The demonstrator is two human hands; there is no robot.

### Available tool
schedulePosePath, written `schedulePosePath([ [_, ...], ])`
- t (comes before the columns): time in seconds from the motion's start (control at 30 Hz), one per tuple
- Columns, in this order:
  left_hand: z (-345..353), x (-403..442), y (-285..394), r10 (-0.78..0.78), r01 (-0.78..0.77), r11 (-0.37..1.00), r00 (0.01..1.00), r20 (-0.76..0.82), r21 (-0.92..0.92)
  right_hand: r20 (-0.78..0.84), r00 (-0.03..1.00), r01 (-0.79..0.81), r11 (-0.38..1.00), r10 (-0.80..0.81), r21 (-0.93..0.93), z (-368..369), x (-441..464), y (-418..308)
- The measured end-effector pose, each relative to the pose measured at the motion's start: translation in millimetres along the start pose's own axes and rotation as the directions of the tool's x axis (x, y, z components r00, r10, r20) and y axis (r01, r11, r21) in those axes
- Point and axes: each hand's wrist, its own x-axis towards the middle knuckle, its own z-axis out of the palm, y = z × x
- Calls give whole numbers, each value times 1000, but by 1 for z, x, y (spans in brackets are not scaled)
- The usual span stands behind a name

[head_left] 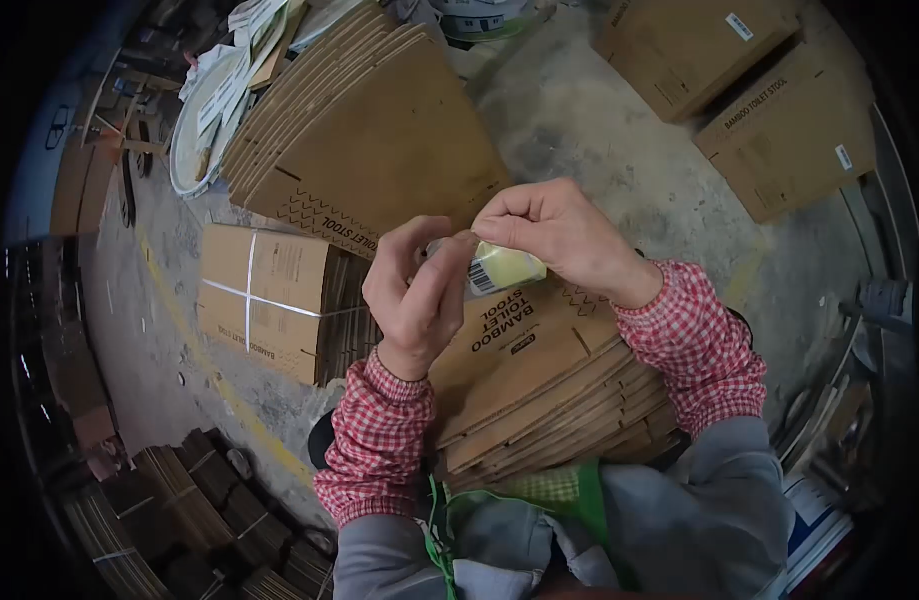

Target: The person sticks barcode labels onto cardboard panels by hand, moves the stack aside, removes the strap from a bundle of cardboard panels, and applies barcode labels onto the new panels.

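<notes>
A small shiny barcode label (500, 268), part white and part yellow-green, is held up between my two hands. My left hand (417, 290) is closed around its left side with bent fingers. Thumb and forefinger of my right hand (565, 235) pinch its upper edge. Whether it is a single label or a roll, I cannot tell. Just below lies a stack of flat cardboard boxes (540, 370) printed "BAMBOO TOILET STOOL", close in front of my body.
More flattened boxes (400, 130) lean in a fanned stack ahead. A strapped bundle (265, 290) stands at left. Two made-up cartons (795, 140) (695, 50) sit at upper right. Tied cardboard bundles (195, 505) lie lower left on the concrete floor (180, 400).
</notes>
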Motion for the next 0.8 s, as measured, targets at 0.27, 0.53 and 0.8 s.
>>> schedulePosePath([
  [0.27,3,-12,-6,133,-133,990,991,11,44,-48,993,-96,973,108,210,7,-5,3],
  [0.53,-11,-9,4,-51,47,998,993,104,45,-80,984,144,972,-161,-187,8,-6,14],
  [0.8,-5,-12,5,282,-299,921,954,101,249,-104,994,-19,1000,18,-4,9,-6,12],
])
